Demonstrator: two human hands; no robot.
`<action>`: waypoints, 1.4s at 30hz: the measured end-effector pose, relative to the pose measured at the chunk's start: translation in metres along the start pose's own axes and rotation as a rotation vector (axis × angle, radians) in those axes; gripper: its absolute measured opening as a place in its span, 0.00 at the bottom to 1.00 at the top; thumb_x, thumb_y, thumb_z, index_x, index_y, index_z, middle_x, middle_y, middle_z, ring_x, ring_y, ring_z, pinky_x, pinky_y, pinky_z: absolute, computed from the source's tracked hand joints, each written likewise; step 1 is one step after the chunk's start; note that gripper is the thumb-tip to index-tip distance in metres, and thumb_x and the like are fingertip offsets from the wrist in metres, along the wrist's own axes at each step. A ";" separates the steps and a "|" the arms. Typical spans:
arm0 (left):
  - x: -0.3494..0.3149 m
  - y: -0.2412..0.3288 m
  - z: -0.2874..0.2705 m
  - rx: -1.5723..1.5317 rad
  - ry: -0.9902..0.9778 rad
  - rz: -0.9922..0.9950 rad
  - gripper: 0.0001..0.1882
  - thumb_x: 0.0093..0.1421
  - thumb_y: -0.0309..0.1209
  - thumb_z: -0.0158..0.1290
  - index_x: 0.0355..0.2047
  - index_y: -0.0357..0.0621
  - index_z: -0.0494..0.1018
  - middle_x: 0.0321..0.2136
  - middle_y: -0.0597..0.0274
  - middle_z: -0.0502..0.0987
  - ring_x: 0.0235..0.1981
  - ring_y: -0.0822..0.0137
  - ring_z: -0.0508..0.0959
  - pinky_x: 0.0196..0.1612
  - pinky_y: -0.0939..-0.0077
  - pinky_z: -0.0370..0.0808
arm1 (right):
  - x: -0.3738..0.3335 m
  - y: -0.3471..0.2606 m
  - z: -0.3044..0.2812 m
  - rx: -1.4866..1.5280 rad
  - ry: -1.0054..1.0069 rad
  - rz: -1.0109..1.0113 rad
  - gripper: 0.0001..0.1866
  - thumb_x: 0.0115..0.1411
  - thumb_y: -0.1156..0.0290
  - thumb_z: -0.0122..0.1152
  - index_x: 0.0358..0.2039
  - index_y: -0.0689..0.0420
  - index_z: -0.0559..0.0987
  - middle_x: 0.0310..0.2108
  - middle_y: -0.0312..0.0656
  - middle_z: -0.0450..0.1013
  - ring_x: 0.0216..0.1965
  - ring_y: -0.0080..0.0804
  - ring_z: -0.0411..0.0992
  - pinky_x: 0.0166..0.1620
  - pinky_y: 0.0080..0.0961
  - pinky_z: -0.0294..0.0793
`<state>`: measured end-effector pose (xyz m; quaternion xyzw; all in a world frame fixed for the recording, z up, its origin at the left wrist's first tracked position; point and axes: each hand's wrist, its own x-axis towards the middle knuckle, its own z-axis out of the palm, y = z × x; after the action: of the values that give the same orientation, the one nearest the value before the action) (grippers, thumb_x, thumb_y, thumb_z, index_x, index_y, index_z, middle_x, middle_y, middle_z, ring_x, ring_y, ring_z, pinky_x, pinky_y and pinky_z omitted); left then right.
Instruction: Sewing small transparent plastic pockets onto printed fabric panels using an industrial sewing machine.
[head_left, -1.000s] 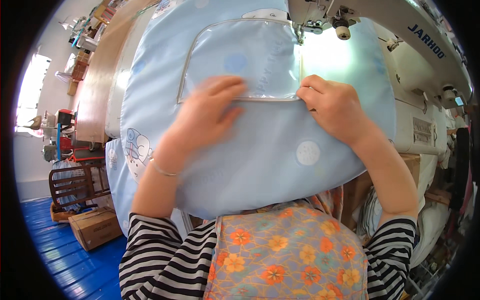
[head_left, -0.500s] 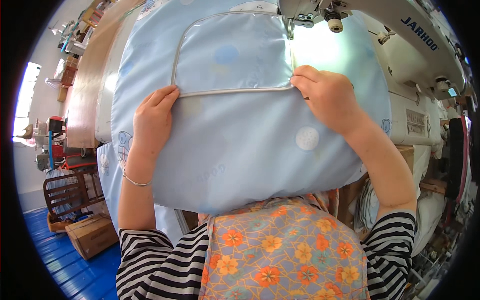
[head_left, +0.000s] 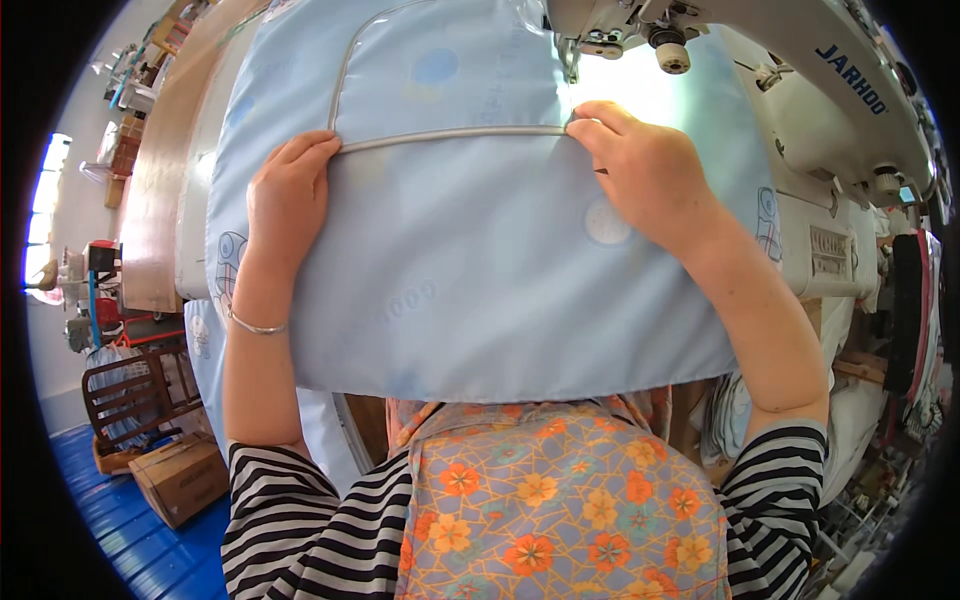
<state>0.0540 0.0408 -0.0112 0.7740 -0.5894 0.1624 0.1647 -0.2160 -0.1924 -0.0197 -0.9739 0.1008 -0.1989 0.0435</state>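
At the sewing machine (head_left: 790,60), grey piped edge (head_left: 450,134) running crosswise, left fingers (head_left: 318,142) and right fingers (head_left: 598,120) pinching its corners

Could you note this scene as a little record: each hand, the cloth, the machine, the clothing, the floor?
Left hand: pinching grey edging at the near left corner of the glossy panel
Right hand: pinching the grey edging at the near right corner
Cloth: light blue, printed, spread beneath the panel
Sewing machine: pale, its needle end beyond the panel's near right corner
Clothing: floral apron, striped sleeves
Floor: blue, cardboard box on it
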 end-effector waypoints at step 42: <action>0.027 -0.037 0.016 -0.161 0.001 -0.319 0.17 0.60 0.31 0.53 0.48 0.39 0.72 0.48 0.53 0.75 0.46 0.53 0.76 0.48 0.63 0.74 | 0.074 -0.083 -0.021 0.506 -0.186 0.113 0.13 0.63 0.68 0.56 0.45 0.61 0.75 0.31 0.47 0.76 0.31 0.37 0.74 0.37 0.29 0.72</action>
<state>0.0979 0.0198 -0.0159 0.8420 -0.4701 0.0867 0.2501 -0.1432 -0.1286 0.0381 -0.9389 0.0976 -0.1245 0.3057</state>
